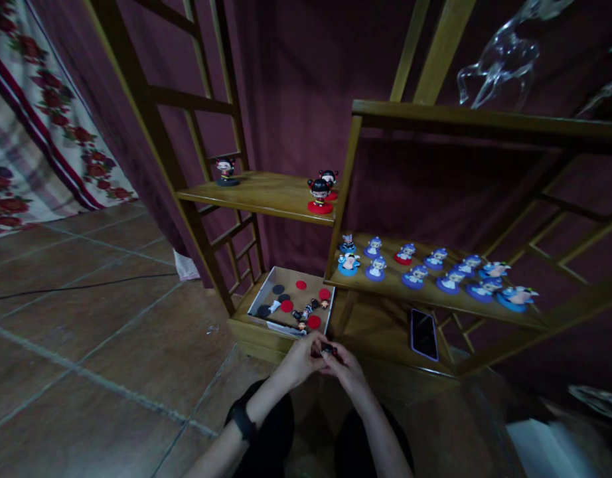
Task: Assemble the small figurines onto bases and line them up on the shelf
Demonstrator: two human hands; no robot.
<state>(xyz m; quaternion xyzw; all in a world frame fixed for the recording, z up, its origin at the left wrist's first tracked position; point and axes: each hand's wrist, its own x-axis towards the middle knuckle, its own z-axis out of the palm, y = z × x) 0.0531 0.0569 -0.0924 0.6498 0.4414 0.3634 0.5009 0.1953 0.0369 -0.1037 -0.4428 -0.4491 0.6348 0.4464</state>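
Note:
Close together in front of the lower shelf, my left hand (pixel 306 358) and my right hand (pixel 343 366) both grip a small black-haired figurine (pixel 328 350). Fingers cover most of it, so its base and lower part are hidden. Just beyond my hands sits a shallow cardboard box (pixel 266 323) with white sides. Inside it lie loose red discs (pixel 301 285), dark grey discs (pixel 263 311) and several small figurines (pixel 302 313). On the shelf board above, a figurine on a red base (pixel 320 196) stands in front of another, and one on a dark base (pixel 226 172) stands at the left.
On the right shelf (pixel 425 287), several small figurines on blue, purple and red bases stand in two rows. A phone (pixel 424 334) lies on the board below. A clear glass animal (pixel 505 56) stands on the upper right shelf. Wooden posts (pixel 346 199) divide the compartments.

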